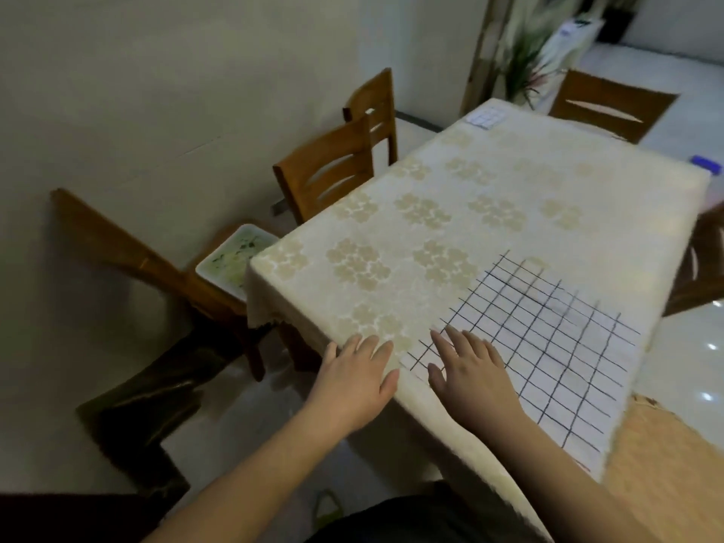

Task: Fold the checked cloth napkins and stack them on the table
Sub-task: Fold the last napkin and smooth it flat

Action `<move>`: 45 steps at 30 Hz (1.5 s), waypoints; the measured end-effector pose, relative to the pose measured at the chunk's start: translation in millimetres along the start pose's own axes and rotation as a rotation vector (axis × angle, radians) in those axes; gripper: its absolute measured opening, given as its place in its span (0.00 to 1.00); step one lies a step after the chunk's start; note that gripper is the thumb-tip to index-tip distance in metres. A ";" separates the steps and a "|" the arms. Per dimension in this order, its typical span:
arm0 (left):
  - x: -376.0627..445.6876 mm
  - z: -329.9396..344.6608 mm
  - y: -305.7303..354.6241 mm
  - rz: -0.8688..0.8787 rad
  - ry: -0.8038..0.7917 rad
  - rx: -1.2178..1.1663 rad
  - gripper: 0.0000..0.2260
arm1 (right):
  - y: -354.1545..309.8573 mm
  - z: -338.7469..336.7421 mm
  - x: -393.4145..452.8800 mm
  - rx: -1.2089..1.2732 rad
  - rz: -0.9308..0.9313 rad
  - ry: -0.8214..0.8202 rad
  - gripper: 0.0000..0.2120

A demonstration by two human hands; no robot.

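Note:
A white napkin with a dark checked grid (548,346) lies spread flat on the near right part of the table (450,213), which is covered by a cream flowered cloth. My right hand (470,378) rests palm down on the napkin's near left corner, fingers spread. My left hand (356,382) lies flat at the table's near edge, just left of the napkin and off it, holding nothing. A small folded checked napkin (487,118) sits at the far end of the table.
Wooden chairs stand along the left side (333,170), at the far end (611,103) and at the right (701,260). A white tray with greens (231,260) rests on a chair seat at left. A blue object (705,164) lies beyond the far right corner.

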State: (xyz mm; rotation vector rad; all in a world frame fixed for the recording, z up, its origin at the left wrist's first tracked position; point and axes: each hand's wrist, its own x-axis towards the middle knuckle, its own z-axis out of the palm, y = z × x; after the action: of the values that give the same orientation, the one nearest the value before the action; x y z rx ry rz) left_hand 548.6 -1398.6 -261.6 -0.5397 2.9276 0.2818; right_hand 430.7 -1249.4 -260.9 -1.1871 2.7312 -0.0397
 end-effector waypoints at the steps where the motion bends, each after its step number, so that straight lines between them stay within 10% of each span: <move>1: 8.1 -0.9 -5.4 0.041 -0.010 0.018 0.30 | -2.3 1.3 0.9 0.010 0.035 -0.008 0.27; 15: 121.0 16.9 57.2 0.488 -0.113 0.090 0.23 | 71.0 30.3 -23.6 0.133 0.485 -0.041 0.28; 45: 321.8 142.1 131.6 0.714 -0.211 0.261 0.27 | 211.1 145.1 100.3 0.258 0.590 -0.046 0.30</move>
State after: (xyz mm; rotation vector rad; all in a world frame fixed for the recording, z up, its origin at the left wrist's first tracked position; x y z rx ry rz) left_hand 219.4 -1356.5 -437.4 0.5501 2.7649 0.0207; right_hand 233.7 -1172.3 -436.7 -0.2926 2.8071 -0.2745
